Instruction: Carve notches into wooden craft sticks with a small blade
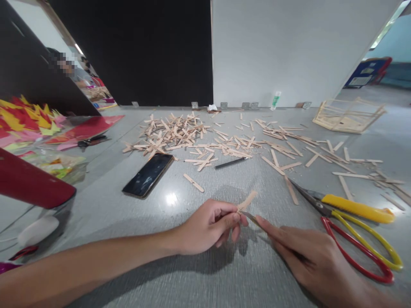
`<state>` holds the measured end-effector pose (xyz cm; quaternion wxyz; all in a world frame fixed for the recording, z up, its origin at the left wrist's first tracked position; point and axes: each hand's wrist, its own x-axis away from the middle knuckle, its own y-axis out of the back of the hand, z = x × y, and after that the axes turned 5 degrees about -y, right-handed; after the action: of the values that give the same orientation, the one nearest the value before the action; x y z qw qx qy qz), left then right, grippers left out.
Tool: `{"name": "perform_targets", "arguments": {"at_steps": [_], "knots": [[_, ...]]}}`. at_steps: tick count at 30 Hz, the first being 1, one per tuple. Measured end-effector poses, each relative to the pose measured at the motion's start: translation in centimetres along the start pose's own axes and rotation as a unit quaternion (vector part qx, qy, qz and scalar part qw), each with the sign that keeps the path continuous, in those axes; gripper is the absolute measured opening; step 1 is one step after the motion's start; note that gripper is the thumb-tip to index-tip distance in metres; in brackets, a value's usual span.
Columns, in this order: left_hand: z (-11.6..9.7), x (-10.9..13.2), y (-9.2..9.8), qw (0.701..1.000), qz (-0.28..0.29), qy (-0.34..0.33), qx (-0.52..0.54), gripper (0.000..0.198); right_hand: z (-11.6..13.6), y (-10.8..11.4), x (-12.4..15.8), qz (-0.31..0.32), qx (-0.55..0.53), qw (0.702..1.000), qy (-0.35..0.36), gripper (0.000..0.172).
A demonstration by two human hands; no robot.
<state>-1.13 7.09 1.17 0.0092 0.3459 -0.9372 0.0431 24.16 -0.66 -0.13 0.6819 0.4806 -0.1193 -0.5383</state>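
Observation:
Pinched between the thumb and fingers of my left hand (213, 226) is a wooden craft stick (248, 200) that slants up to the right. My right hand (308, 252) grips a small knife (251, 217), its narrow metal blade meeting the stick close to my left fingertips. Most of the knife's handle is hidden in my palm. To the right of that hand lie scissors (327, 209) with one red and one yellow handle loop. A yellow utility knife (359, 208) rests against them. A single craft stick (193, 182) lies on the table ahead of my left hand.
Many loose craft sticks (176, 132) are scattered across the grey table. A phone (148, 175), a dark pen-like tool (231, 163) and a red cylinder (35, 182) lie nearer. A stick frame (348, 115) stands back right. Upright panels (272, 51) border the far edge; a person sits beyond, left.

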Motion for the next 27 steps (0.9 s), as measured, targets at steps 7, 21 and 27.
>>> {"name": "perform_targets", "arguments": {"at_steps": [7, 21, 27], "knots": [[-0.18, -0.17, -0.31, 0.998, -0.04, 0.0, 0.042, 0.035, -0.42, 0.03, 0.57, -0.049, 0.094, 0.993, 0.046, 0.048], [0.26, -0.01, 0.12, 0.997, -0.053, 0.01, 0.051, 0.03, -0.86, -0.27, 0.5, -0.055, 0.077, 0.995, 0.014, 0.044], [0.25, -0.03, -0.24, 0.998, -0.057, 0.01, 0.013, 0.03, -0.15, -0.11, 0.03, -0.079, 0.058, 0.995, 0.01, 0.041]]}}
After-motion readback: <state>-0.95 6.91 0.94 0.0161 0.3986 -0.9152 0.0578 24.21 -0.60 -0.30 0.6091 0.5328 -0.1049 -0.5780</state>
